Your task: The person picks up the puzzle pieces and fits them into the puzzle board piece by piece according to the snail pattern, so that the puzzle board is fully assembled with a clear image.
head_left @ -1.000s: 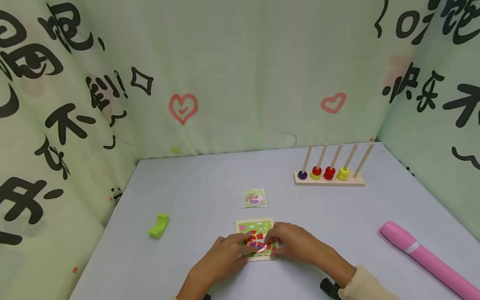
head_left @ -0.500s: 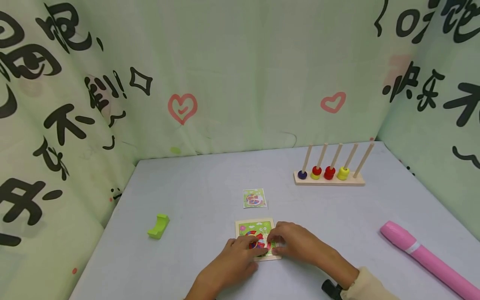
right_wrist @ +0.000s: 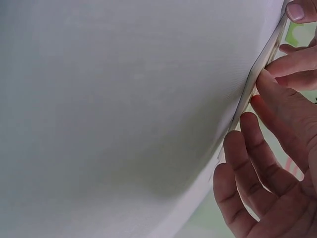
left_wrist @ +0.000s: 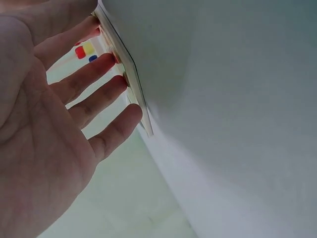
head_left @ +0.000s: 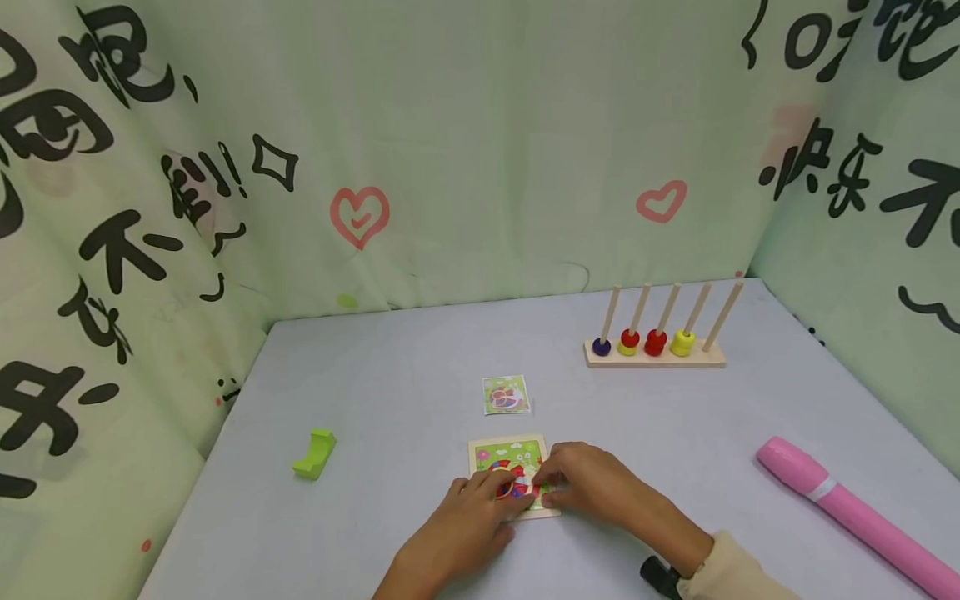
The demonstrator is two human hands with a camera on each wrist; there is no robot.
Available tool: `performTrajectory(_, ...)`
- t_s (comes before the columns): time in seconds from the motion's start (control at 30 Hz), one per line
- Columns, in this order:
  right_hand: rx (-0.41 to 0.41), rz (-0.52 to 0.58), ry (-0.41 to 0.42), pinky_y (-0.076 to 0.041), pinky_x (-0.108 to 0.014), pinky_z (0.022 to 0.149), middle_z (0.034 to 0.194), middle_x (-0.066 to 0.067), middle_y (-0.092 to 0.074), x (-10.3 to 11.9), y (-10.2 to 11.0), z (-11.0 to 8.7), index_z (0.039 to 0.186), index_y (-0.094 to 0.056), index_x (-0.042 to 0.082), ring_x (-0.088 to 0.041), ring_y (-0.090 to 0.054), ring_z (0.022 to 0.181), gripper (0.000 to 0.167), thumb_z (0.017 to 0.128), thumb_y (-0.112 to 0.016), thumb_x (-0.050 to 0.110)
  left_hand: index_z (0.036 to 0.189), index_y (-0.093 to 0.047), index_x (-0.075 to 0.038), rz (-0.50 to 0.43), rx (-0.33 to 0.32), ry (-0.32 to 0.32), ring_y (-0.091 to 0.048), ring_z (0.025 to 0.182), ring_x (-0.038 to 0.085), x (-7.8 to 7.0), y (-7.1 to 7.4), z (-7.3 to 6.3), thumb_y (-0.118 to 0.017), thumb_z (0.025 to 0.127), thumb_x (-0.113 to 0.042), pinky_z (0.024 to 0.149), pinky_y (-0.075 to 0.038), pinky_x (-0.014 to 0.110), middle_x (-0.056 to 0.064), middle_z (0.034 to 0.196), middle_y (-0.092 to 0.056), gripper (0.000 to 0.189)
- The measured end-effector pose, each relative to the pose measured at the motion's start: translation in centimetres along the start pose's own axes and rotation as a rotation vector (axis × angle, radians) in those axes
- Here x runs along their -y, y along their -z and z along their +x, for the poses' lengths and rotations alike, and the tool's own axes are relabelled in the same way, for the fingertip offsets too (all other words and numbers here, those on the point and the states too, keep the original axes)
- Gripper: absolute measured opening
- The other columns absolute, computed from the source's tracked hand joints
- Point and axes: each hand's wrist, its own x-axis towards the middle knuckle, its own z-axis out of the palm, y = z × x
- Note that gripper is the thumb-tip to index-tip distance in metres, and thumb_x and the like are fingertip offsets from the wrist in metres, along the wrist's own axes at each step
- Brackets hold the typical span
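Observation:
A small wooden picture puzzle (head_left: pixel 510 448), green with a red and white figure and a pale wooden rim, lies on the table in front of me. My left hand (head_left: pixel 467 527) reaches over its lower left, fingers nearly straight with tips on the picture. On the lower right side, my right hand (head_left: pixel 588 479) bends its index finger and thumb down onto the puzzle. In the right wrist view that thumb (right_wrist: pixel 280 91) lies along the board's edge (right_wrist: pixel 245 94); I cannot tell if it pinches a piece. The lower part of the picture is hidden by both hands.
Behind the puzzle lies a small picture card (head_left: pixel 506 395). A bright green curved block (head_left: pixel 315 454) is at left. A wooden peg stand (head_left: pixel 652 358) with coloured beads stands at the back right, and a long pink tube (head_left: pixel 855 506) lies at right.
My left hand has slid right across the lower part of the puzzle, its fingertips now closer to the right hand. The right hand has stayed nearly in place. The view has shifted slightly.

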Motion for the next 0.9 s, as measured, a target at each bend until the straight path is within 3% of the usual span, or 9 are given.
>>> performTrajectory(0.23, -0.006, -0.023, -0.035, -0.050, -0.030, 0.068, 0.084, 0.012, -0.064, -0.1, -0.2, -0.1, 0.097, -0.081, 0.011, -0.006, -0.056, 0.075, 0.020, 0.079, -0.089, 0.015, 0.142, -0.064, -0.028, 0.038, 0.010, -0.002, -0.048, 0.133, 0.016, 0.0, -0.1, -0.1, -0.074, 0.095, -0.025, 0.096, -0.044, 0.037, -0.003, 0.141, -0.054, 0.048)
performTrajectory(0.67, -0.029, -0.026, 0.003, -0.048, -0.028, 0.065, 0.082, 0.014, -0.062, -0.2, -0.6, -0.3, 0.091, -0.083, 0.013, -0.003, -0.053, 0.073, 0.013, 0.079, -0.089, 0.016, 0.143, -0.063, -0.027, 0.025, 0.029, 0.010, -0.045, 0.135, 0.016, 0.1, -0.5, -0.2, -0.073, 0.097, -0.026, 0.098, -0.044, 0.039, -0.003, 0.144, -0.052, 0.048)
performTrajectory(0.77, -0.018, -0.009, 0.000, -0.049, -0.029, 0.066, 0.083, 0.013, -0.063, -0.1, -0.6, -0.2, 0.094, -0.083, 0.012, -0.004, -0.054, 0.074, 0.015, 0.080, -0.088, 0.014, 0.145, -0.061, -0.028, -0.025, 0.050, 0.027, -0.045, 0.136, 0.019, 0.2, -0.2, -0.2, -0.072, 0.097, -0.026, 0.101, -0.042, 0.040, -0.001, 0.146, -0.051, 0.049)
performTrajectory(0.9, 0.001, 0.047, -0.086, -0.050, -0.030, 0.069, 0.085, 0.012, -0.063, -0.1, -0.2, -0.2, 0.105, -0.081, 0.013, -0.007, -0.055, 0.077, 0.022, 0.083, -0.086, 0.014, 0.153, -0.050, -0.024, -0.168, 0.063, 0.086, -0.040, 0.141, 0.025, 0.7, 0.7, -0.2, -0.072, 0.097, -0.026, 0.110, -0.036, 0.045, 0.005, 0.153, -0.044, 0.060)
